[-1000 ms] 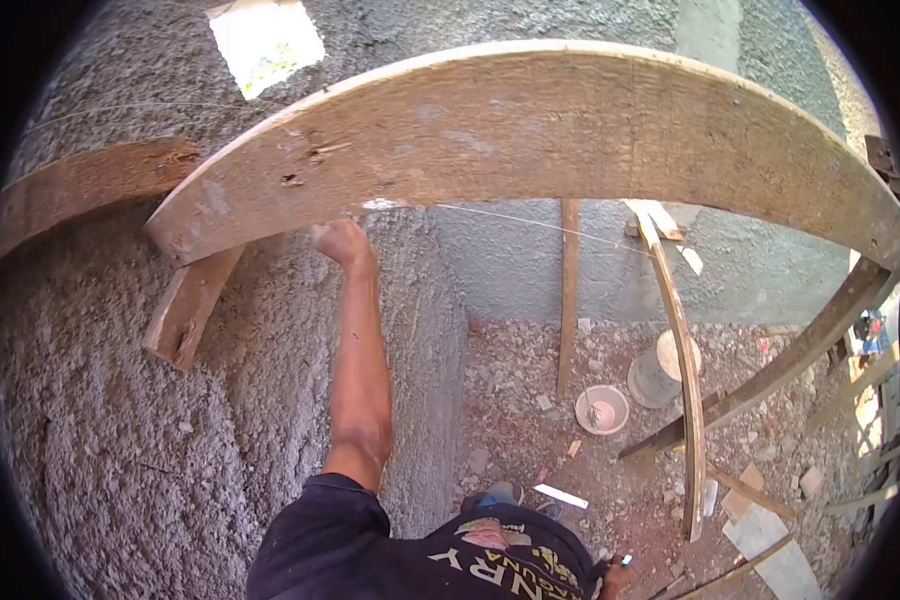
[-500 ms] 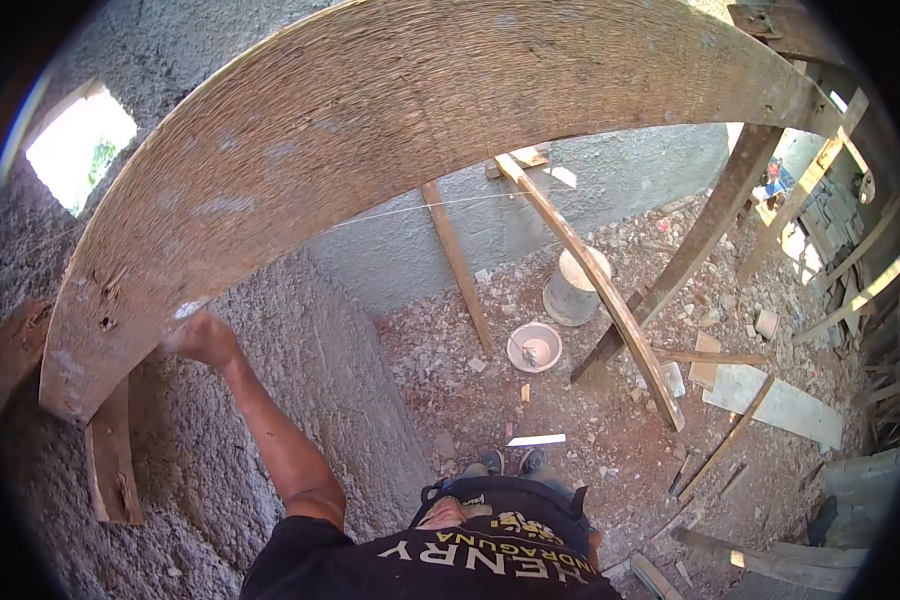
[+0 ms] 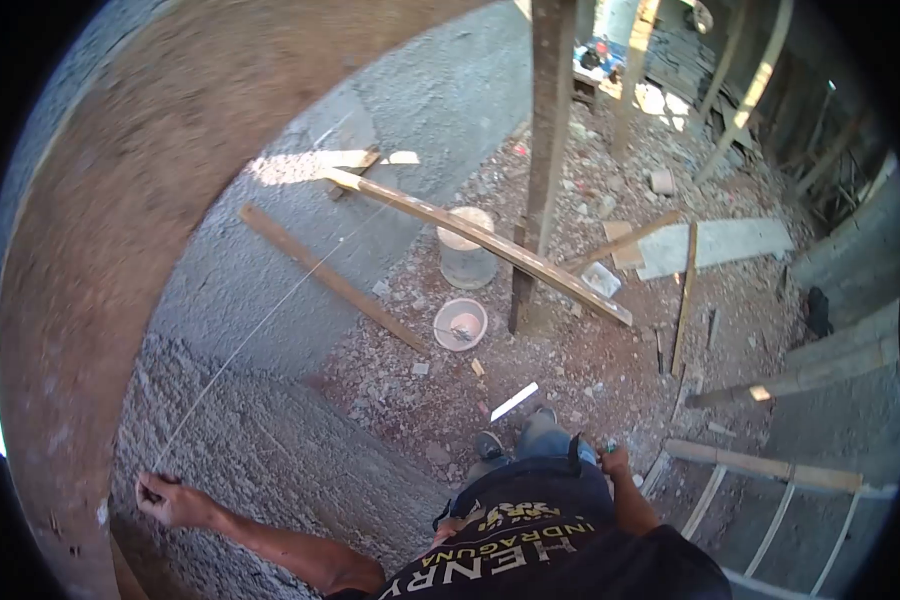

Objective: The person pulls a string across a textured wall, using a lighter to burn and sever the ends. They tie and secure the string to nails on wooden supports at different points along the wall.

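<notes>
Left hand (image 3: 175, 500) pinching string (image 3: 270, 316), right hand (image 3: 618, 463) curled round small green item (image 3: 611, 450), rough wall (image 3: 240, 440)

The black shirt (image 3: 570, 520) has short sleeves (image 3: 682, 565) and bears white and yellow lettering, "INDRAGUNA" among it. The trousers (image 3: 546, 437) are blue, the shoes (image 3: 488, 444) greyish.

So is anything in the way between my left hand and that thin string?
Nothing visible: the thin string slants down right to the fingertips of your left hand, though I can't tell whether they pinch it.
</notes>
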A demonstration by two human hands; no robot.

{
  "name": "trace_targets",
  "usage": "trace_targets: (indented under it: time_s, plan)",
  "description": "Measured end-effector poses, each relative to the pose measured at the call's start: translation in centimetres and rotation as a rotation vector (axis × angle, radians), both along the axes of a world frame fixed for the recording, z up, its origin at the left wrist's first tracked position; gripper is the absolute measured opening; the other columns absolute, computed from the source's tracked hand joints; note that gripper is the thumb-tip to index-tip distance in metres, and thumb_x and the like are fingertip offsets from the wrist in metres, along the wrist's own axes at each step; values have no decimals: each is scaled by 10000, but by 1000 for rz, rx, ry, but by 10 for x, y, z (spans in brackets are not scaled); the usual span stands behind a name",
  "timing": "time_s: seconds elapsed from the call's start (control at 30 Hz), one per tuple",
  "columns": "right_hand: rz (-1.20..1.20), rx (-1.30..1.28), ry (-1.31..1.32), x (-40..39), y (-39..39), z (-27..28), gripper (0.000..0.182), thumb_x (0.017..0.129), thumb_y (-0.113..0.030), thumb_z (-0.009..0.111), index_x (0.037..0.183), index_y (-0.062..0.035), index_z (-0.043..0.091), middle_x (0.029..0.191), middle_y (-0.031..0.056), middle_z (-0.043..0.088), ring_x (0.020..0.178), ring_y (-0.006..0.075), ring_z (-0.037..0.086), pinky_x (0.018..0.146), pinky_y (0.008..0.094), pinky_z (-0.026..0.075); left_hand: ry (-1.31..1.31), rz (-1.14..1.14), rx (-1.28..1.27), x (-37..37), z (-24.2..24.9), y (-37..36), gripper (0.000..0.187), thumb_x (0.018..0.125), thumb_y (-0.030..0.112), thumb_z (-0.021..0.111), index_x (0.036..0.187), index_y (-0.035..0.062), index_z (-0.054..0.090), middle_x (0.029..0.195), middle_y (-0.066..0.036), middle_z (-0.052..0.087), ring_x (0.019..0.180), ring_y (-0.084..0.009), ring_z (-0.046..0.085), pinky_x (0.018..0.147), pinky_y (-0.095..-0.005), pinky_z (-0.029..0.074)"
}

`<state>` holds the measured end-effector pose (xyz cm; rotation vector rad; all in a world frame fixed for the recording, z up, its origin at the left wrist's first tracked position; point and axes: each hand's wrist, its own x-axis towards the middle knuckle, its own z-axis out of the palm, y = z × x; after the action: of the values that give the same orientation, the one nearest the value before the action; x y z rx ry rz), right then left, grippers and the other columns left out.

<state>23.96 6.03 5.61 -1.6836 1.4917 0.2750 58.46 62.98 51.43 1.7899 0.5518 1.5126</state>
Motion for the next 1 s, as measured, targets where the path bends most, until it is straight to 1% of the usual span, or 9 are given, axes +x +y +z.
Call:
trace_targets:
  time_s: [0.13, 0.17, 0.4, 0.43, 0.47, 0.6, 0.8, 0.87, 1.0]
  plan:
    - [128, -133, 185, -10, -7, 19, 497, 770, -421, 741, 769, 74, 685, 724, 216, 680, 641, 275, 694, 641, 414, 528, 288, 188, 229, -1, -31, 6, 389, 967, 368, 571, 1090, -1, 580, 885, -115, 649, 744, -182, 614, 602, -312, 491]
    - [95, -153, 155, -8, -9, 27, 507, 763, -427, 743, 789, 76, 684, 740, 221, 682, 641, 281, 695, 643, 417, 530, 403, 100, 264, 1, -47, 11, 412, 971, 400, 549, 1091, 9, 589, 934, -134, 663, 839, -221, 644, 640, -331, 502]
    - [-236, 26, -63, -34, -29, 25, 399, 784, -326, 733, 858, 63, 681, 727, 180, 673, 586, 273, 669, 490, 393, 534, 880, -494, 183, -2, -154, -96, 245, 959, 236, 572, 951, -8, 547, 793, -85, 561, 713, -185, 499, 668, -340, 443]
    - [-166, -46, 19, -67, -41, -41, 368, 782, -307, 734, 843, 52, 681, 715, 172, 673, 579, 287, 669, 496, 402, 545, 910, -575, 188, -1, -173, -110, 215, 954, 210, 575, 937, -3, 546, 783, -75, 553, 708, -173, 495, 656, -330, 439]
    - [-177, -39, 14, -76, -41, -41, 368, 782, -307, 734, 843, 52, 681, 715, 172, 673, 579, 287, 669, 496, 402, 545, 939, -672, 138, -4, -187, -134, 189, 950, 189, 576, 923, 5, 541, 774, -59, 548, 700, -153, 487, 646, -316, 434]
    - [-231, 117, 39, -89, -65, 36, 506, 767, -428, 716, 908, 57, 688, 816, 264, 680, 759, 381, 690, 689, 440, 543, 1068, -1015, -91, -24, -224, -249, 144, 945, 163, 571, 893, 34, 535, 739, -9, 530, 669, -89, 453, 615, -266, 409]
    - [-94, -128, 158, -171, -130, -29, 545, 821, -475, 662, 974, 48, 688, 870, 215, 701, 827, 330, 693, 811, 464, 504, 1159, -1038, 26, -57, -264, -394, 184, 942, 207, 583, 880, 40, 537, 707, 9, 519, 650, -84, 459, 608, -259, 398]
    - [-374, 87, -43, -167, -163, 3, 501, 834, -469, 653, 836, 30, 709, 697, 143, 680, 633, 262, 663, 623, 410, 519, 1200, -995, 96, -64, -266, -428, 213, 938, 225, 591, 879, 23, 555, 702, -6, 540, 654, -92, 474, 611, -272, 407]
    - [-376, 155, -90, -171, -236, -21, 428, 839, -393, 659, 766, 28, 681, 608, 101, 613, 534, 212, 605, 529, 388, 482, 1451, -1098, 312, -79, -276, -464, 246, 893, 226, 619, 932, -16, 641, 732, -117, 645, 677, -164, 583, 645, -319, 467]
